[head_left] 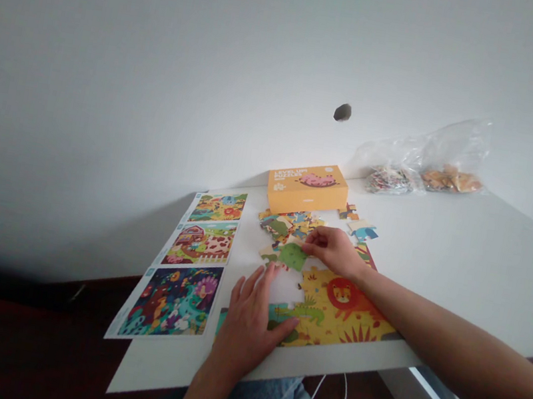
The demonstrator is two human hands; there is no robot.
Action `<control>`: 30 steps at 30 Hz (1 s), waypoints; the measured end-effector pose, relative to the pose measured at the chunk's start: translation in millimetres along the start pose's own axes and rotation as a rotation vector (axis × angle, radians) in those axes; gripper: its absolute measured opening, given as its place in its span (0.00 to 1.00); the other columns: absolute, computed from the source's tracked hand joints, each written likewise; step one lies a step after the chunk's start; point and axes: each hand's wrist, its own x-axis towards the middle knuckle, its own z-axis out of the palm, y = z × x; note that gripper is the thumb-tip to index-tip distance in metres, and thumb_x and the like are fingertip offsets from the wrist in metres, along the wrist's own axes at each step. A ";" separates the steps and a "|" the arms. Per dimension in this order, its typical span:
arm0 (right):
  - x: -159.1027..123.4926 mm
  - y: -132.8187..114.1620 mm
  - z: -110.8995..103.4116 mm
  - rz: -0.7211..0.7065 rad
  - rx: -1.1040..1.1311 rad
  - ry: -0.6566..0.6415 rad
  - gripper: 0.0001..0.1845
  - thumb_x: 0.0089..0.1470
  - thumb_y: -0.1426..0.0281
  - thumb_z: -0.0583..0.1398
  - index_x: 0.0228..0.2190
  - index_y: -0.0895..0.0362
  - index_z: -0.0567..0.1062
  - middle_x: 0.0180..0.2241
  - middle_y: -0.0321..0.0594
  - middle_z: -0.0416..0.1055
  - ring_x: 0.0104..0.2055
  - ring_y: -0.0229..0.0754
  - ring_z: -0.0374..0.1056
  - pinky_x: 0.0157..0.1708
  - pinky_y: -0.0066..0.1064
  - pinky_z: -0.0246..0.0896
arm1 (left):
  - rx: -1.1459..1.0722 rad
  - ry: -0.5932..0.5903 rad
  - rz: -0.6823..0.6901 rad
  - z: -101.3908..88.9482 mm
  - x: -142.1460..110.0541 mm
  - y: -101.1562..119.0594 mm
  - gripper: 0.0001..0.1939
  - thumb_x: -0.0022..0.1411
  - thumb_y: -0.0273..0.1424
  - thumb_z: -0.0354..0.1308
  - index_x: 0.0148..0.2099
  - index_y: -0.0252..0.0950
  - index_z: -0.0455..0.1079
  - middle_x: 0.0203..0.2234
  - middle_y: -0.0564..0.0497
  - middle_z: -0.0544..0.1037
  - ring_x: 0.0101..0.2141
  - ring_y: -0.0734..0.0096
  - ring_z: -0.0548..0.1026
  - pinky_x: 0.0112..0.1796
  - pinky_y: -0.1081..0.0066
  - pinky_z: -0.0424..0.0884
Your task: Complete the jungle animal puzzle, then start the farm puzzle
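Observation:
A partly joined jigsaw (345, 310) with a lion and a crocodile lies on the white table (462, 271). My left hand (250, 322) rests flat on its left part, fingers spread. My right hand (334, 249) pinches a green puzzle piece (292, 255) at the jigsaw's upper left edge. Loose pieces (287, 224) lie in a heap just behind the hands.
An orange puzzle box (307, 188) stands behind the loose pieces. A sheet with three picture guides (185, 264) lies to the left, overhanging the table edge. Two clear bags of pieces (423, 170) sit at the back right by the wall. A few more pieces (360, 226) lie right of the box.

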 end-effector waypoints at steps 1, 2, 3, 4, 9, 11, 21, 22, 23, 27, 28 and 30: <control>4.4 5.3 -2.0 0.036 0.030 0.073 0.11 0.51 0.62 0.64 0.29 0.58 0.75 0.25 0.38 0.75 0.27 0.38 0.69 0.27 0.28 0.60 | 0.003 -0.005 0.001 -0.1 0.1 0.0 0.46 0.63 0.50 0.55 0.71 0.35 0.37 0.65 0.38 0.60 0.65 0.52 0.56 0.63 0.46 0.51; 8.6 10.6 -4.3 0.066 0.061 0.134 0.12 0.51 0.61 0.64 0.30 0.57 0.75 0.27 0.39 0.77 0.29 0.39 0.71 0.29 0.28 0.62 | 0.008 -0.007 0.003 -0.3 0.1 -0.1 0.44 0.64 0.50 0.55 0.71 0.36 0.39 0.65 0.39 0.60 0.66 0.52 0.55 0.63 0.46 0.51; 12.5 15.6 -6.9 0.087 0.080 0.176 0.12 0.52 0.61 0.64 0.31 0.57 0.75 0.28 0.40 0.78 0.30 0.40 0.72 0.31 0.29 0.63 | 0.013 -0.007 0.005 -0.4 0.2 -0.3 0.43 0.64 0.50 0.55 0.71 0.36 0.42 0.65 0.39 0.60 0.66 0.52 0.55 0.63 0.46 0.51; 15.8 20.0 -9.9 0.100 0.071 0.203 0.12 0.53 0.61 0.63 0.32 0.57 0.75 0.30 0.41 0.78 0.32 0.41 0.73 0.33 0.29 0.65 | 0.018 -0.006 0.006 -0.4 0.2 -0.6 0.41 0.64 0.49 0.55 0.71 0.37 0.44 0.65 0.40 0.60 0.66 0.51 0.55 0.63 0.46 0.51; 24.0 28.9 -30.2 0.046 -0.384 0.344 0.10 0.53 0.68 0.62 0.38 0.57 0.78 0.38 0.43 0.78 0.35 0.43 0.72 0.40 0.36 0.65 | 0.039 -0.012 0.023 0.0 -0.5 -1.9 0.39 0.64 0.48 0.55 0.70 0.36 0.48 0.65 0.41 0.61 0.66 0.51 0.55 0.63 0.46 0.52; 24.8 28.1 -38.1 -0.010 -0.512 0.392 0.10 0.53 0.70 0.62 0.39 0.57 0.79 0.40 0.45 0.77 0.38 0.45 0.71 0.44 0.38 0.64 | 0.051 -0.014 0.028 0.1 -0.9 -2.0 0.39 0.64 0.48 0.54 0.70 0.36 0.49 0.65 0.41 0.61 0.66 0.51 0.55 0.63 0.46 0.52; 17.7 12.7 -20.2 -0.392 -0.741 -0.179 0.24 0.62 0.61 0.57 0.59 0.46 0.68 0.63 0.41 0.61 0.65 0.57 0.53 0.58 0.52 0.49 | 0.079 -0.020 0.025 0.7 0.3 -1.2 0.37 0.65 0.49 0.52 0.68 0.35 0.52 0.66 0.40 0.58 0.66 0.51 0.55 0.63 0.45 0.52; 18.4 12.7 -20.2 -0.353 -0.761 -0.145 0.22 0.63 0.62 0.56 0.58 0.48 0.70 0.61 0.42 0.65 0.63 0.57 0.55 0.58 0.52 0.48 | 0.078 -0.021 0.024 0.7 0.4 -0.9 0.37 0.65 0.49 0.52 0.68 0.35 0.53 0.66 0.39 0.58 0.66 0.51 0.55 0.63 0.45 0.52; 19.4 13.2 -21.4 -0.311 -0.779 -0.097 0.21 0.63 0.63 0.56 0.56 0.50 0.72 0.58 0.44 0.68 0.61 0.56 0.58 0.57 0.51 0.49 | 0.076 -0.023 0.023 0.7 0.5 -0.6 0.37 0.65 0.50 0.51 0.68 0.34 0.53 0.66 0.39 0.58 0.66 0.51 0.55 0.63 0.45 0.52; 21.9 16.5 -29.9 -0.190 -0.815 0.072 0.16 0.60 0.64 0.58 0.47 0.55 0.78 0.49 0.47 0.75 0.55 0.55 0.63 0.55 0.48 0.50 | 0.072 -0.030 0.018 0.3 0.3 0.4 0.36 0.65 0.50 0.51 0.68 0.34 0.54 0.66 0.38 0.58 0.66 0.51 0.55 0.63 0.45 0.52; 21.7 17.1 -30.5 -0.194 -0.811 0.084 0.16 0.60 0.63 0.59 0.47 0.54 0.78 0.49 0.47 0.74 0.55 0.55 0.63 0.55 0.48 0.51 | 0.073 -0.032 0.018 0.2 0.3 0.5 0.36 0.65 0.49 0.51 0.68 0.34 0.54 0.66 0.38 0.58 0.66 0.51 0.55 0.63 0.45 0.52; 20.3 17.3 -28.8 -0.256 -0.793 0.053 0.18 0.58 0.59 0.61 0.48 0.53 0.78 0.53 0.47 0.71 0.56 0.56 0.61 0.55 0.48 0.50 | 0.074 -0.034 0.019 0.2 0.0 0.5 0.36 0.66 0.49 0.51 0.68 0.34 0.54 0.66 0.39 0.58 0.66 0.51 0.55 0.63 0.44 0.51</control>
